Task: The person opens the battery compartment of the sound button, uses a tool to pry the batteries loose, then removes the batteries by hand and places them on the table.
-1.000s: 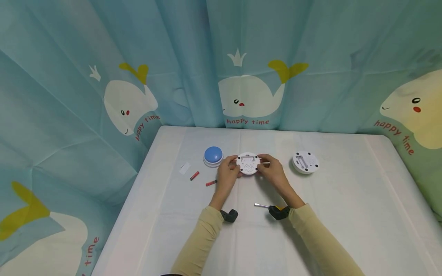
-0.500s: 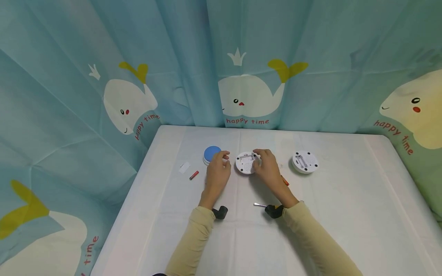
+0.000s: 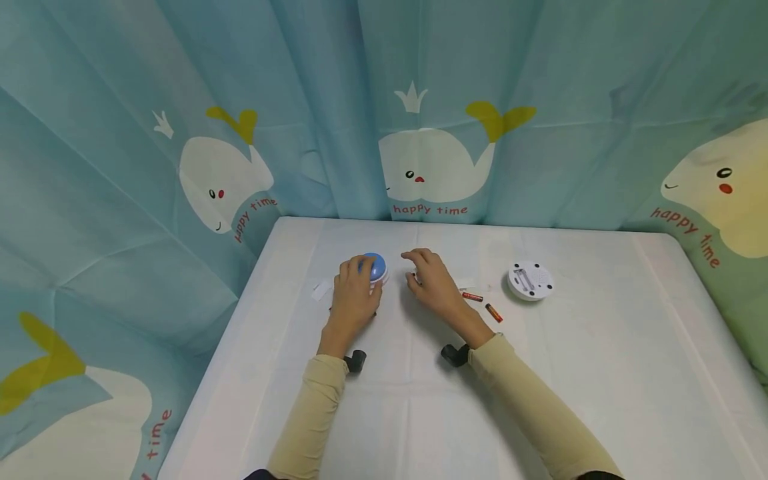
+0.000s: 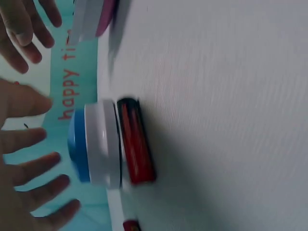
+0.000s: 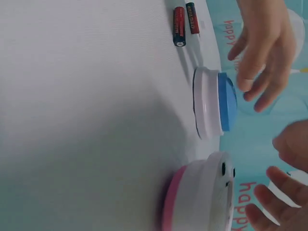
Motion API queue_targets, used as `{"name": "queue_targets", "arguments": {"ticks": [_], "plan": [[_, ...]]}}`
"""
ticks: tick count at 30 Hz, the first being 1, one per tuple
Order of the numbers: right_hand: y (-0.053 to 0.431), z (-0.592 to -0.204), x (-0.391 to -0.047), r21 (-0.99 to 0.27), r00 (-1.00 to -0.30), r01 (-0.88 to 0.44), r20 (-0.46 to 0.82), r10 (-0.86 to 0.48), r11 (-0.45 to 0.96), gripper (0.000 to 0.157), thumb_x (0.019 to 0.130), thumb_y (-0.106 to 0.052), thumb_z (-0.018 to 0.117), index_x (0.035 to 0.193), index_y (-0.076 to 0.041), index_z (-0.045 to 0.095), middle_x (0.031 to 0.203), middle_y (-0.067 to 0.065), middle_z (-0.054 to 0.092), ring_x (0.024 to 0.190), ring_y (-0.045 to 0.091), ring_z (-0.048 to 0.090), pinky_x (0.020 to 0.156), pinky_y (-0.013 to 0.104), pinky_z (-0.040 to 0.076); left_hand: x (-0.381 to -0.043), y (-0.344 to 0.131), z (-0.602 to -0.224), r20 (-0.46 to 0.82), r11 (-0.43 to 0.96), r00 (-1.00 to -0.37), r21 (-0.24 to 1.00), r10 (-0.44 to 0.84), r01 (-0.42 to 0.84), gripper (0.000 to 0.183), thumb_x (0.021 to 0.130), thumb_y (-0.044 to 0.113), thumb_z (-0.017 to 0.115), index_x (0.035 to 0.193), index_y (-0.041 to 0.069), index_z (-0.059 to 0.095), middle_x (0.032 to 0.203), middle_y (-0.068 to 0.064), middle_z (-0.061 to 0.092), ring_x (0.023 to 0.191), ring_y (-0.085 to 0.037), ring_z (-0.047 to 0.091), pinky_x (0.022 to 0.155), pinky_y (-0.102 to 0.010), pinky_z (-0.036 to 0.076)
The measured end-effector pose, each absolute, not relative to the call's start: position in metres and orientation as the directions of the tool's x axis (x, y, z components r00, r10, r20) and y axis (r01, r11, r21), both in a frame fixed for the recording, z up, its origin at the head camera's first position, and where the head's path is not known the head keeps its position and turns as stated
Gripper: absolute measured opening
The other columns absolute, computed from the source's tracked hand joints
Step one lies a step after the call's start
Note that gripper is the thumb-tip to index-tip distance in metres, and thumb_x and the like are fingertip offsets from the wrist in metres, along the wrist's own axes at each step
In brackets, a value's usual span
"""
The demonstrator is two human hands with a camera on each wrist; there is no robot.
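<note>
A push button with a blue dome (image 3: 377, 267) and white base stands at the back left. My left hand (image 3: 354, 291) is over its near left side, fingers spread and apart from the dome in the right wrist view (image 5: 227, 103). My right hand (image 3: 437, 288) hovers with loosely bent fingers, holding nothing. Beside it, a second push button (image 5: 197, 197) lies upside down, pink side on the table; the hand mostly hides it in the head view. Red batteries (image 4: 137, 142) lie near the blue button, partly under my left hand in the head view.
Two more batteries (image 3: 493, 313) lie right of my right hand. Farther right is another upturned white button (image 3: 531, 281) with its battery compartment exposed. A small white piece (image 3: 321, 289) lies left of my left hand. A whale-print curtain (image 3: 336, 167) backs the white table (image 3: 600, 347).
Both hands held the upturned white button, then let it go. My left hand moved left to the blue button; my right hand shifted left, uncovering two batteries. The screwdriver is now out of sight.
</note>
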State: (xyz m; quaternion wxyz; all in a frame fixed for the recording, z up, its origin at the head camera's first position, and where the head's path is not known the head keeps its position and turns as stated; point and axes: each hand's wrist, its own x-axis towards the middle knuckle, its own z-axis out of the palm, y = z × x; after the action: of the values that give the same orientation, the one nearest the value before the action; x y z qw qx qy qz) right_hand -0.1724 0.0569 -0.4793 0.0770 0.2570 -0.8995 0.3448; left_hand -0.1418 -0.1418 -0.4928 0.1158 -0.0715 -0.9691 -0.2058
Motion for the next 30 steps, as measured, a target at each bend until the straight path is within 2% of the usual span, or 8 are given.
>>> {"name": "queue_targets", "arguments": {"ticks": [5, 12, 22, 30], "plan": [[0.043, -0.474, -0.182, -0.515, -0.832, -0.544, 0.231, -0.504, 0.662, 0.049, 0.099, -0.011, 0.068, 0.146, -0.002, 0.054, 0.144, 0.022, 0.057, 0.134, 0.041, 0.056, 0.111, 0.056, 0.048, -0.145, -0.154, -0.495, 0.133, 0.922, -0.982, 0.347, 0.135, 0.173, 0.072, 0.099, 0.031, 0.068, 0.158, 0.003, 0.038, 0.157, -0.026, 0.042, 0.145, -0.046, 0.041, 0.113, -0.064, 0.041], [0.023, -0.47, -0.195, -0.451, -0.806, -0.546, 0.052, -0.59, 0.706, 0.063, 0.1, -0.017, 0.07, 0.155, -0.001, 0.043, 0.153, 0.021, 0.053, 0.142, 0.04, 0.053, 0.115, 0.056, 0.046, -0.154, -0.168, -0.498, -0.002, 0.938, -0.99, 0.321, 0.138, 0.13, 0.09, 0.1, 0.041, 0.068, 0.164, 0.0, 0.019, 0.161, -0.028, 0.039, 0.15, -0.047, 0.036, 0.118, -0.064, 0.037], [0.003, -0.476, -0.209, -0.441, -0.781, -0.536, -0.067, -0.621, 0.72, 0.067, 0.101, -0.02, 0.07, 0.157, 0.001, 0.039, 0.153, 0.024, 0.053, 0.14, 0.039, 0.056, 0.115, 0.053, 0.048, -0.162, -0.176, -0.5, -0.034, 0.924, -0.987, 0.357, 0.156, 0.134, 0.092, 0.097, 0.036, 0.074, 0.164, 0.0, 0.022, 0.16, -0.026, 0.043, 0.148, -0.046, 0.04, 0.118, -0.065, 0.037], [0.002, -0.484, -0.217, -0.45, -0.785, -0.532, -0.054, -0.617, 0.717, 0.063, 0.099, -0.014, 0.071, 0.154, 0.0, 0.043, 0.151, 0.022, 0.054, 0.139, 0.037, 0.056, 0.117, 0.049, 0.046, -0.168, -0.181, -0.504, 0.01, 0.921, -0.984, 0.35, 0.18, 0.172, 0.087, 0.095, 0.037, 0.076, 0.161, 0.001, 0.031, 0.155, -0.024, 0.05, 0.144, -0.043, 0.044, 0.113, -0.064, 0.042]]}}
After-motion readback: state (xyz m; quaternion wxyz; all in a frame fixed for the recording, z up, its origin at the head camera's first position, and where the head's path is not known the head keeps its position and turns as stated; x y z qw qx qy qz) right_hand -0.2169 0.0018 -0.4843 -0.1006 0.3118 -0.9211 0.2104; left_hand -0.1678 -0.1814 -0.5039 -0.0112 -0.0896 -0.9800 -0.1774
